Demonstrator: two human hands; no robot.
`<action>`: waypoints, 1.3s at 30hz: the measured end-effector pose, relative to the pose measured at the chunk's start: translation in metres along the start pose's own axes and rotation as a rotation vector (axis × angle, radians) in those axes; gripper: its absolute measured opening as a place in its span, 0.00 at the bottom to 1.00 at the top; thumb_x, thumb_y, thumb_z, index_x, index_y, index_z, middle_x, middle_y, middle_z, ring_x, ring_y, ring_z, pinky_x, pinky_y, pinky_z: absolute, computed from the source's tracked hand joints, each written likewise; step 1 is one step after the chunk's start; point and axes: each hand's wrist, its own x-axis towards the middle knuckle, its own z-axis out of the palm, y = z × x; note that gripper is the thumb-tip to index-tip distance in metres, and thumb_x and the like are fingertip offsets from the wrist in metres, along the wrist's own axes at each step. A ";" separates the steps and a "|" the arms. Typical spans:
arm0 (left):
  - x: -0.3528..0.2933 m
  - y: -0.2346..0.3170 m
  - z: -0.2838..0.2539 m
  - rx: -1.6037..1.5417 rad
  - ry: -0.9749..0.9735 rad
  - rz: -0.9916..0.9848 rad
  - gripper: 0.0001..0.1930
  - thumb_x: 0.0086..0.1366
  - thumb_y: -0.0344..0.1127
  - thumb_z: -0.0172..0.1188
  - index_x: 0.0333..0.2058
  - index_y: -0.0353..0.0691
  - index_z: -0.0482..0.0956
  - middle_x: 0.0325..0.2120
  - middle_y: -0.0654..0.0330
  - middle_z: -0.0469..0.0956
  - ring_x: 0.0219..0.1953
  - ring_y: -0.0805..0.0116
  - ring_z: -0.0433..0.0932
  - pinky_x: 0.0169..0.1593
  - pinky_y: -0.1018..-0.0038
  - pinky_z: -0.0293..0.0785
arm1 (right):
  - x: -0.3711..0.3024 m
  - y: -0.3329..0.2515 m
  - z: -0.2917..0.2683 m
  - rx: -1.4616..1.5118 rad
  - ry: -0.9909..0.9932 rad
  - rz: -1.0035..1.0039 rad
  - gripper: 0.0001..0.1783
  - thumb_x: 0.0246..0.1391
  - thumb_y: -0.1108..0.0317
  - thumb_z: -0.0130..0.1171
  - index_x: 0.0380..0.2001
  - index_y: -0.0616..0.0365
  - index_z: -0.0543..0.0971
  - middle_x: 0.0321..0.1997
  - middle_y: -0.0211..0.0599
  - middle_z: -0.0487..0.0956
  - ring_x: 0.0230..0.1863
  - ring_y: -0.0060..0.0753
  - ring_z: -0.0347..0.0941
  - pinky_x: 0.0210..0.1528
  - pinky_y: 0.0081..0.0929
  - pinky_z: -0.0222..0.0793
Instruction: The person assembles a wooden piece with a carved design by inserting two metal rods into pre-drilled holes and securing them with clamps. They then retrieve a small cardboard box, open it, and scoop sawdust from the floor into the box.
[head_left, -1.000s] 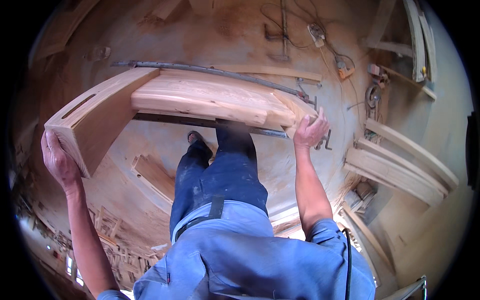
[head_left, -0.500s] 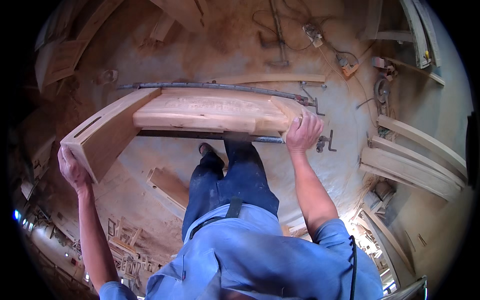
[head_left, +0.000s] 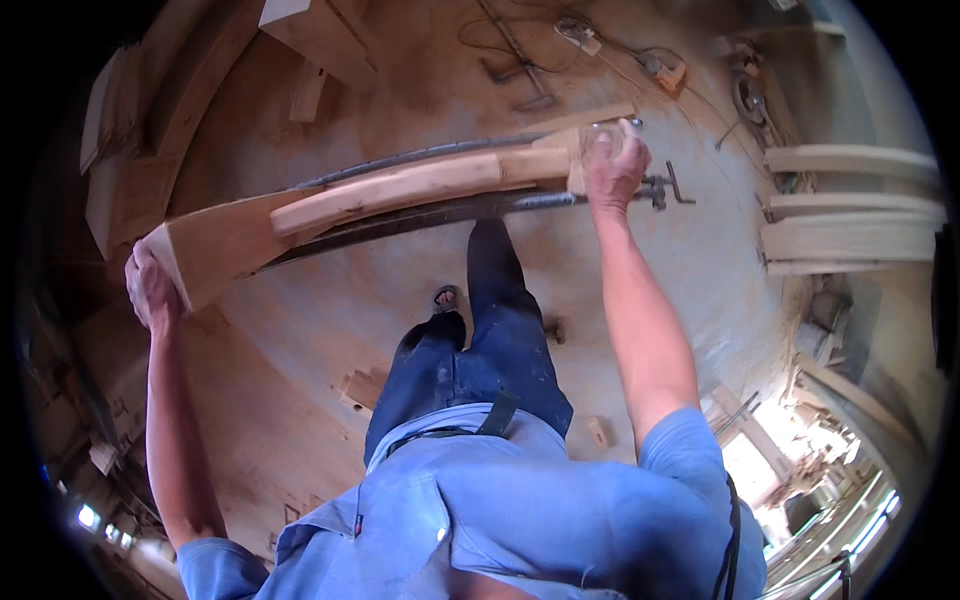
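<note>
A pale wooden frame [head_left: 390,192] spans the space before me: a long thick rail joins a broad end board [head_left: 222,232] at the left and a smaller end piece at the right. My left hand [head_left: 152,285] is closed round the outer edge of the left board. My right hand [head_left: 615,170] grips the right end piece, its fingers wrapped over the top. Two long metal bar clamps run along the frame, one behind it and a near clamp [head_left: 540,201] in front, with a bent screw handle [head_left: 676,182] beside my right hand. The fingertips of my left hand are hidden.
Curved wooden pieces [head_left: 850,200] are stacked at the right, and large wooden parts [head_left: 315,45] stand at the far left. Another clamp [head_left: 520,60], cables and an orange tool [head_left: 665,72] lie on the far floor. Small wood offcuts [head_left: 360,388] lie near my legs.
The frame has tilted, so its broad top face hardly shows now. Its right end has risen farther from me with my right hand, while the left end sits slightly nearer the middle.
</note>
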 end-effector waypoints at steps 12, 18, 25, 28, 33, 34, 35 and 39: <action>0.004 0.003 -0.002 -0.274 0.178 -0.004 0.45 0.62 0.63 0.54 0.68 0.34 0.61 0.66 0.45 0.65 0.69 0.50 0.63 0.69 0.62 0.57 | -0.533 0.034 -0.285 0.012 -1.117 0.687 0.17 0.64 0.63 0.48 0.43 0.66 0.78 0.47 0.62 0.79 0.51 0.60 0.76 0.51 0.47 0.70; 0.059 -0.046 0.012 -0.145 0.230 0.573 0.36 0.69 0.53 0.52 0.66 0.32 0.64 0.66 0.43 0.65 0.69 0.48 0.61 0.71 0.66 0.55 | -0.658 0.008 -0.376 0.204 -0.918 1.119 0.17 0.59 0.67 0.52 0.48 0.60 0.80 0.46 0.54 0.82 0.49 0.50 0.79 0.51 0.41 0.73; -0.205 -0.002 0.051 -0.003 0.408 0.993 0.30 0.65 0.36 0.55 0.64 0.30 0.63 0.67 0.39 0.60 0.69 0.40 0.56 0.70 0.52 0.52 | -0.682 0.025 -0.393 0.126 -0.502 1.157 0.20 0.58 0.64 0.54 0.51 0.60 0.80 0.42 0.46 0.85 0.44 0.35 0.81 0.49 0.30 0.74; -0.342 -0.028 0.056 -0.044 0.067 1.233 0.36 0.52 0.28 0.58 0.63 0.30 0.62 0.65 0.32 0.59 0.68 0.36 0.57 0.70 0.46 0.51 | -0.680 0.024 -0.405 0.273 -0.383 1.128 0.20 0.59 0.64 0.54 0.52 0.62 0.80 0.43 0.42 0.85 0.42 0.29 0.81 0.47 0.28 0.74; -0.468 -0.114 0.058 0.357 -0.794 1.199 0.35 0.54 0.38 0.66 0.62 0.37 0.69 0.65 0.41 0.62 0.70 0.41 0.56 0.72 0.54 0.52 | -0.785 0.036 -0.424 0.221 -0.309 1.024 0.19 0.59 0.65 0.54 0.50 0.64 0.80 0.44 0.47 0.84 0.42 0.41 0.81 0.47 0.35 0.75; -0.487 -0.118 0.051 0.394 -0.896 1.180 0.35 0.55 0.40 0.66 0.62 0.38 0.69 0.65 0.42 0.64 0.69 0.41 0.58 0.71 0.54 0.54 | -0.812 0.040 -0.430 0.147 -0.270 0.928 0.17 0.59 0.66 0.54 0.47 0.63 0.80 0.42 0.48 0.84 0.41 0.48 0.81 0.46 0.39 0.75; -0.502 -0.119 0.044 0.427 -0.991 1.159 0.34 0.56 0.43 0.65 0.62 0.39 0.70 0.64 0.42 0.65 0.68 0.42 0.60 0.70 0.54 0.57 | -0.830 0.046 -0.441 0.059 -0.532 1.012 0.09 0.56 0.68 0.54 0.34 0.61 0.80 0.37 0.51 0.81 0.39 0.58 0.78 0.41 0.49 0.73; -0.524 -0.138 0.027 0.331 -1.136 0.884 0.34 0.58 0.45 0.59 0.63 0.37 0.69 0.58 0.42 0.74 0.60 0.44 0.72 0.65 0.59 0.67 | -0.928 0.113 -0.436 0.044 -0.477 0.653 0.08 0.54 0.67 0.54 0.33 0.60 0.79 0.35 0.52 0.80 0.39 0.58 0.77 0.41 0.50 0.72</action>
